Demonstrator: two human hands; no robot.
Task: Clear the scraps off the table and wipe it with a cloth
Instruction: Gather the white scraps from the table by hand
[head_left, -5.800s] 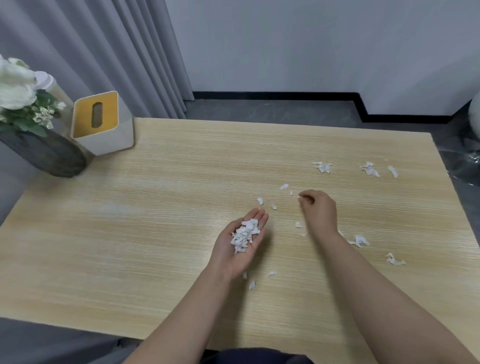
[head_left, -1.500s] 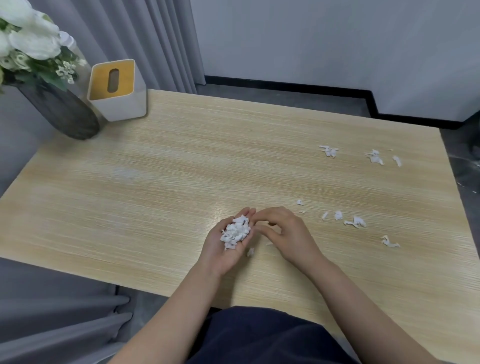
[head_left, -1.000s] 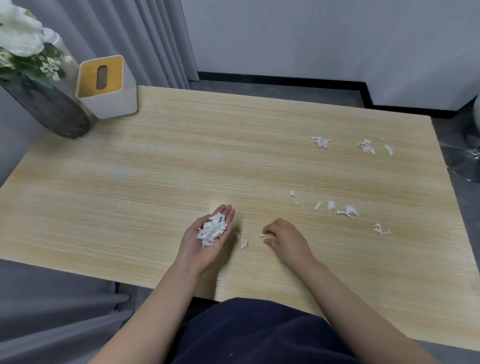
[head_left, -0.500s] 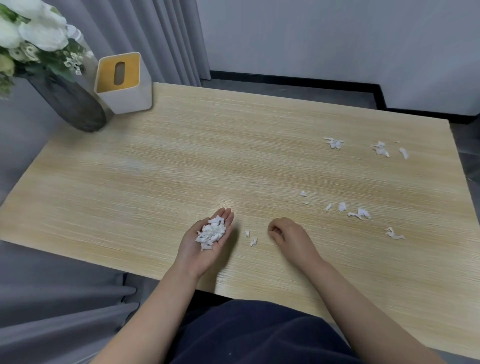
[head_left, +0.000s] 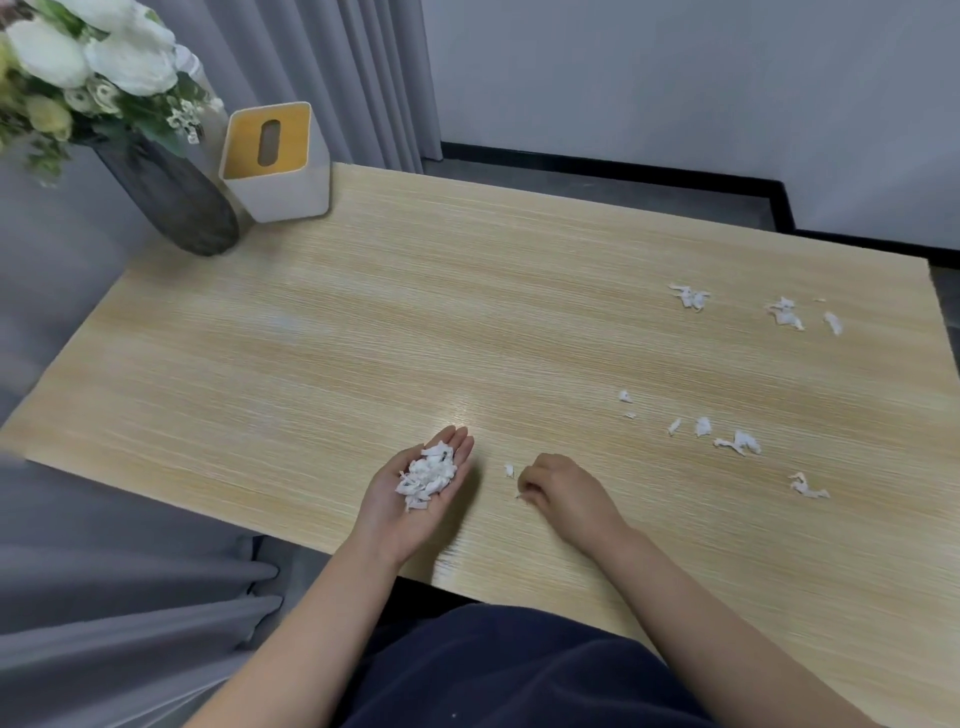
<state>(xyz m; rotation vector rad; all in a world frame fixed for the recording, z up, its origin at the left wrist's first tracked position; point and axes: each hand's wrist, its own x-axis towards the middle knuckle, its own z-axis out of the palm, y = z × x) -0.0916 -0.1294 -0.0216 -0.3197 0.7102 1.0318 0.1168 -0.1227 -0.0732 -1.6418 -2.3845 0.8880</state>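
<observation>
A: Which step is this?

B: Scrap-gathering, I'd judge. Nearest, the left hand (head_left: 415, 499) lies palm-up, fingers straight, cradling a pile of scraps (head_left: 427, 475). Just right, the right hand (head_left: 563, 493) curls knuckles-up, pinching a scrap at the table (head_left: 337, 364); one loose scrap (head_left: 509, 470) lies between them.

A: And next?

B: Farther right, scattered bits (head_left: 727, 439); farthest, another cluster (head_left: 779, 314). No cloth visible.

Setting: a home-like room, I judge. Before me, a wood-grain table (head_left: 415, 322); at its far left corner, a dark vase of white flowers (head_left: 171, 202) beside a tissue box (head_left: 275, 166). Grey curtains (head_left: 332, 78), plain wall, black skirting.
</observation>
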